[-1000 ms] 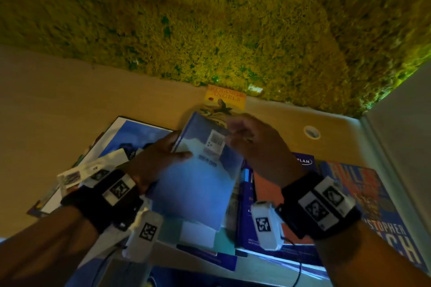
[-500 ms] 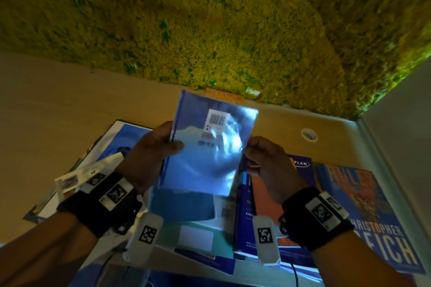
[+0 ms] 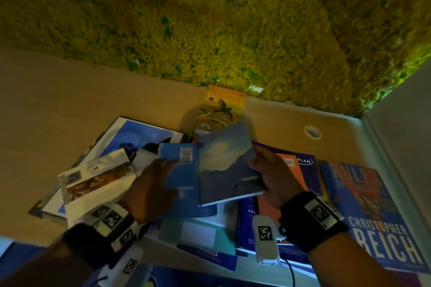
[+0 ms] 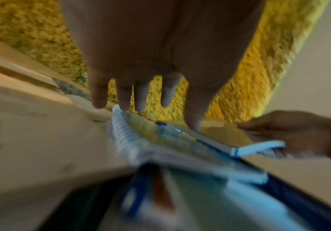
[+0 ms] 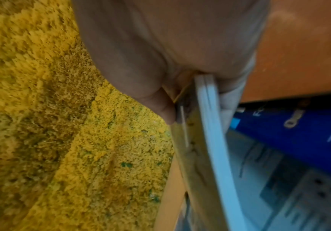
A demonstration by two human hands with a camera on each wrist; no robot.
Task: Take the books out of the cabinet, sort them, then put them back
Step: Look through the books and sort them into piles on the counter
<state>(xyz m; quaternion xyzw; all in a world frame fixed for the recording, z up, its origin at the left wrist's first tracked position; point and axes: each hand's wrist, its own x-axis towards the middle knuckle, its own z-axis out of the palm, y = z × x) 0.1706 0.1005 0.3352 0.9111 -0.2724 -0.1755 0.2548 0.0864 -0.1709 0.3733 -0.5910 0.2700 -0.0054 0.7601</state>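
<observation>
Item: my R hand (image 3: 276, 176) pinches thin grey-blue sky-cover book (image 3: 227, 165); my L hand (image 3: 151, 190), fingers spread, rests on blue spiral-bound notebook (image 3: 179, 170) atop pile.

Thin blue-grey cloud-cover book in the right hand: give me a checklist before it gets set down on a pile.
1. Right hand grips the thin blue-grey cloud-cover book: ok.
2. Left hand off that book: ok; it rests on the blue spiral-bound notebook.
3. Left-hand fingers straight: ok.
4. Orange-and-purple workbook lies flat beside: ok.
5. Book's title readable: cannot tell.
</observation>
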